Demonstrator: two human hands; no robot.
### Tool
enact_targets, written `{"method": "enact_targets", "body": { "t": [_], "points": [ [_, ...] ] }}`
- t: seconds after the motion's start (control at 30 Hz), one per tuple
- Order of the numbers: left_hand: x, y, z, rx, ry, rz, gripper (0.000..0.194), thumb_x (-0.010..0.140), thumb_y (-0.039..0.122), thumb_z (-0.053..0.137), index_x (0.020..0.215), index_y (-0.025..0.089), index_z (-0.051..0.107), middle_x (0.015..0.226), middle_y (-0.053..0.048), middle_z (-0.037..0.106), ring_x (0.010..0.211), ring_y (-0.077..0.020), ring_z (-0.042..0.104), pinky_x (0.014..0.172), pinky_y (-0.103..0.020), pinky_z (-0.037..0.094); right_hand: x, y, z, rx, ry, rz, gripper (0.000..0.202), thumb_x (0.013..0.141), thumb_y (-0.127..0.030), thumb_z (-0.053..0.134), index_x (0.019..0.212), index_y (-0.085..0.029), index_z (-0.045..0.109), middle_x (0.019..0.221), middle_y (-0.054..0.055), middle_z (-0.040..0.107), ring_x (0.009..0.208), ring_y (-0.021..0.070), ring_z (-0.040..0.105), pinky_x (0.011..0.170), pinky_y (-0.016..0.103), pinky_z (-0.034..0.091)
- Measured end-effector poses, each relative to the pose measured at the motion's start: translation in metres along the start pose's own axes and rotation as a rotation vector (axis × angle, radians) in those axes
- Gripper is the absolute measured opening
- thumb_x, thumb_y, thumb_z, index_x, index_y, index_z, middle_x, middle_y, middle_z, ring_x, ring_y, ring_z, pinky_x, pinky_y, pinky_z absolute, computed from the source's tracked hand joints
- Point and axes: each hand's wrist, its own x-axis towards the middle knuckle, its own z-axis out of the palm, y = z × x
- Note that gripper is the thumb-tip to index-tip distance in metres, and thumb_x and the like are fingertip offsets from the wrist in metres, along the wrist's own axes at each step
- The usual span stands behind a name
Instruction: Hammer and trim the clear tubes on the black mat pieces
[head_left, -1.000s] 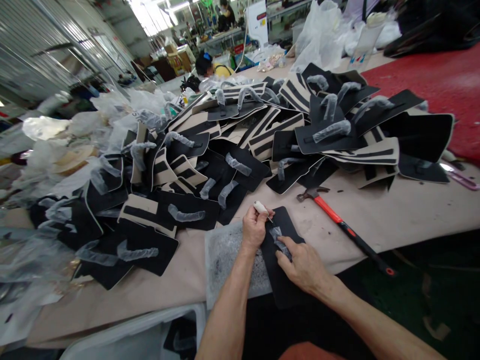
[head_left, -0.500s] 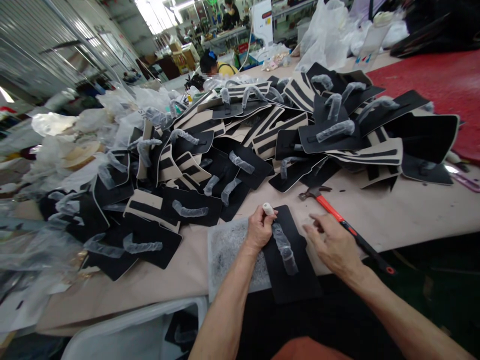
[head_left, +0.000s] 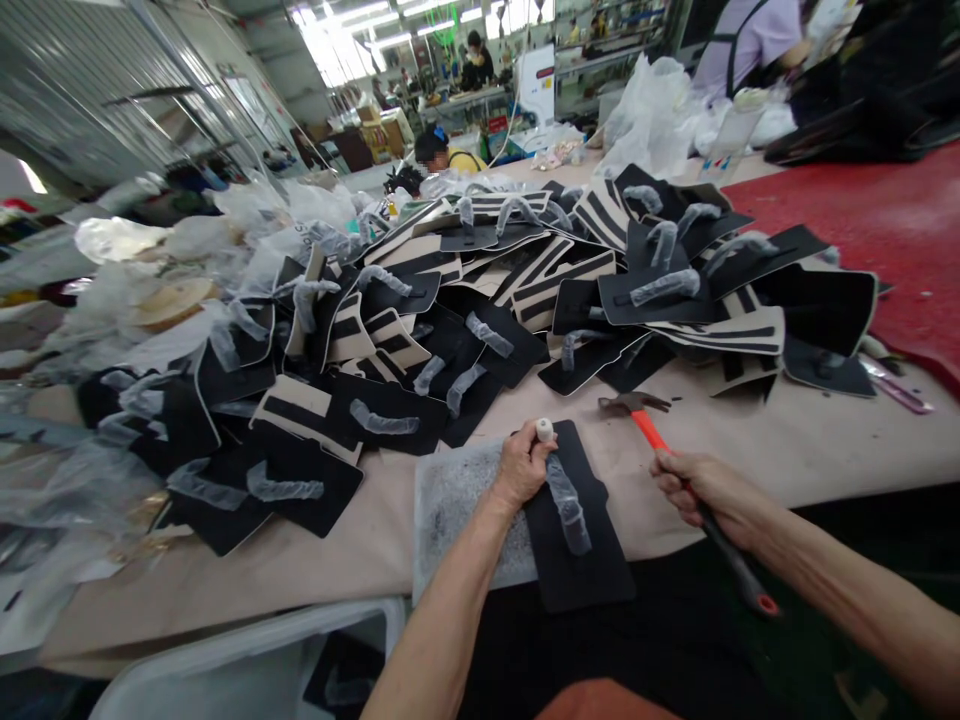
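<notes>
Workshop bkgd: white machine (head_left: 535, 90) w/ a small red label, plus a red sign (head_left: 497, 124) nearby, both too small/blurred to read. Clear cup (head_left: 725, 145) at far R of table (head_left: 379, 520) has red & blue print, no words legible. Plastic bags (head_left: 300, 215) at L show a few dark letters, can't be made out for sure. L hand (head_left: 523, 465) is closed round a white-handled tool (head_left: 544, 430), handle end up, by the top of a black panel (head_left: 609, 545); its tip is hidden. Panel lies partly on a speckled slab (head_left: 461, 500), w/ a plastic-wrapped strap (head_left: 568, 505) running lengthwise on it. R hand (head_left: 705, 490) grips a hammer (head_left: 651, 432) by its red/black handle, head pointing away, apart from panel; can't tell if head touches table. Pile of similar panels (head_left: 517, 345) behind, some striped side up.
</notes>
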Motion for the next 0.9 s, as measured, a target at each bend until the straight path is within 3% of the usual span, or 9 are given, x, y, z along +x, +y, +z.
{"method": "enact_targets", "body": {
  "t": [0.07, 0.2, 0.27, 0.33, 0.4, 0.53, 0.6, 0.77, 0.9],
  "points": [
    [0.0, 0.0, 0.0, -0.004, -0.005, 0.005, 0.011, 0.09, 0.019, 0.055, 0.101, 0.023, 0.058, 0.095, -0.003, 0.075, 0.088, -0.0191, 0.072, 0.08, -0.028, 0.054, -0.018, -0.018, 0.011, -0.096, 0.111, -0.19, 0.032, 0.092, -0.051, 0.042, 0.081, -0.022, 0.05, 0.055, -0.007, 0.039, 0.039, 0.0091, 0.032, 0.038, 0.023, 0.025],
    [0.0, 0.003, -0.001, 0.014, -0.008, 0.012, 0.01, 0.09, 0.019, 0.055, 0.099, 0.022, 0.059, 0.094, -0.004, 0.075, 0.084, -0.0189, 0.071, 0.076, -0.028, 0.054, -0.04, -0.047, 0.02, -0.627, 0.387, -0.793, 0.041, 0.096, -0.057, 0.036, 0.078, -0.023, 0.05, 0.055, -0.002, 0.049, 0.045, 0.0127, 0.043, 0.047, 0.028, 0.029],
    [-0.001, 0.004, -0.002, 0.017, -0.011, 0.017, 0.01, 0.089, 0.018, 0.055, 0.098, 0.022, 0.06, 0.093, -0.003, 0.075, 0.083, -0.0189, 0.071, 0.074, -0.028, 0.053, -0.041, -0.053, 0.02, -0.915, 0.4, -0.908, 0.042, 0.097, -0.056, 0.034, 0.075, -0.023, 0.048, 0.056, 0.001, 0.052, 0.044, 0.0131, 0.04, 0.048, 0.03, 0.023],
    [-0.001, 0.004, -0.003, 0.022, -0.012, 0.018, 0.01, 0.089, 0.018, 0.055, 0.096, 0.022, 0.06, 0.091, -0.003, 0.074, 0.082, -0.019, 0.071, 0.072, -0.028, 0.053, -0.042, -0.059, 0.019, -1.153, 0.323, -0.888, 0.04, 0.098, -0.053, 0.034, 0.075, -0.023, 0.048, 0.056, 0.002, 0.053, 0.043, 0.0132, 0.038, 0.049, 0.032, 0.017],
    [-0.001, 0.004, -0.003, 0.03, -0.008, 0.017, 0.01, 0.089, 0.018, 0.055, 0.096, 0.022, 0.061, 0.091, -0.003, 0.074, 0.082, -0.0193, 0.072, 0.072, -0.027, 0.053, -0.046, -0.067, 0.019, -1.234, 0.294, -0.882, 0.039, 0.099, -0.051, 0.034, 0.075, -0.023, 0.048, 0.055, 0.001, 0.052, 0.043, 0.0131, 0.038, 0.049, 0.032, 0.016],
    [-0.002, 0.002, -0.001, 0.025, 0.014, 0.037, 0.012, 0.088, 0.017, 0.056, 0.097, 0.022, 0.061, 0.092, -0.004, 0.075, 0.085, -0.0196, 0.072, 0.075, -0.028, 0.054, -0.06, -0.079, 0.026, -0.89, 0.515, -1.033, 0.04, 0.101, -0.052, 0.028, 0.078, -0.024, 0.046, 0.055, -0.001, 0.05, 0.044, 0.0127, 0.042, 0.049, 0.028, 0.026],
    [-0.002, 0.001, -0.001, 0.024, 0.013, 0.04, 0.013, 0.087, 0.016, 0.056, 0.098, 0.022, 0.061, 0.092, -0.005, 0.075, 0.084, -0.0195, 0.071, 0.074, -0.028, 0.054, -0.06, -0.075, 0.03, -0.818, 0.543, -1.057, 0.042, 0.101, -0.052, 0.025, 0.078, -0.024, 0.046, 0.054, -0.001, 0.051, 0.044, 0.0131, 0.044, 0.049, 0.027, 0.028],
    [-0.002, 0.0, -0.001, 0.065, 0.008, 0.024, 0.013, 0.084, 0.015, 0.059, 0.095, 0.022, 0.063, 0.083, -0.003, 0.073, 0.076, -0.0191, 0.069, 0.071, -0.028, 0.054, -0.044, -0.052, 0.024, -1.27, 0.26, -0.819, 0.036, 0.098, -0.049, 0.036, 0.078, -0.023, 0.05, 0.055, 0.002, 0.056, 0.044, 0.0157, 0.045, 0.05, 0.032, 0.016],
    [-0.002, 0.0, -0.002, 0.037, 0.025, 0.03, 0.013, 0.084, 0.015, 0.06, 0.095, 0.022, 0.064, 0.086, -0.003, 0.074, 0.079, -0.0192, 0.07, 0.073, -0.027, 0.054, -0.022, -0.034, 0.005, -1.142, 0.278, -0.681, 0.038, 0.1, -0.048, 0.032, 0.079, -0.023, 0.051, 0.061, 0.002, 0.059, 0.052, 0.0169, 0.05, 0.053, 0.03, 0.023]
  ]
}}
